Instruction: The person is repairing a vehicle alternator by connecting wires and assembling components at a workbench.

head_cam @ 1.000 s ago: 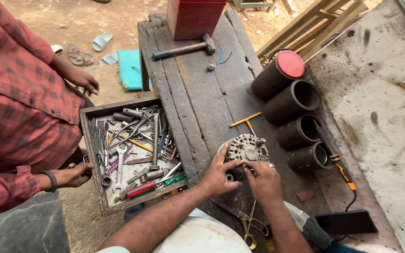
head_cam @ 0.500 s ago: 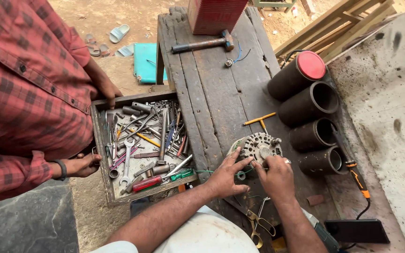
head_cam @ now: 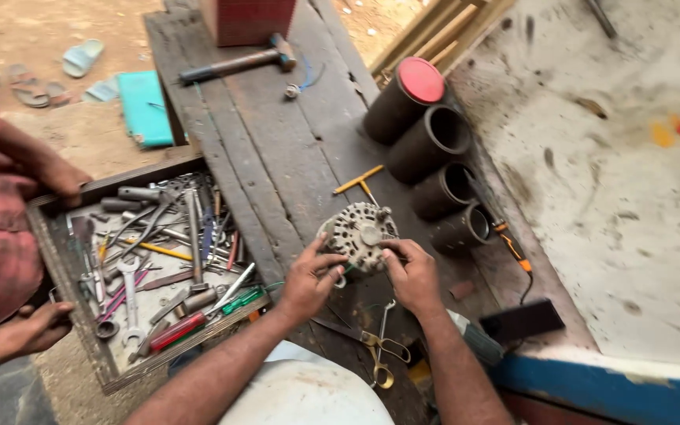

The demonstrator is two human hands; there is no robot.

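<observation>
While it rests on the dark wooden bench (head_cam: 277, 149), the round metal alternator (head_cam: 358, 234) is held from both sides: the left hand (head_cam: 306, 279) has its grip closed on the near left edge, and the right hand (head_cam: 412, 271) closes its grip on the right side, fingers on the face. Just beyond it lies a yellow T-handled tool (head_cam: 360, 181), with four dark tubes (head_cam: 433, 142) to the right. Another person's hands hold a tray of tools (head_cam: 151, 252) at the left.
</observation>
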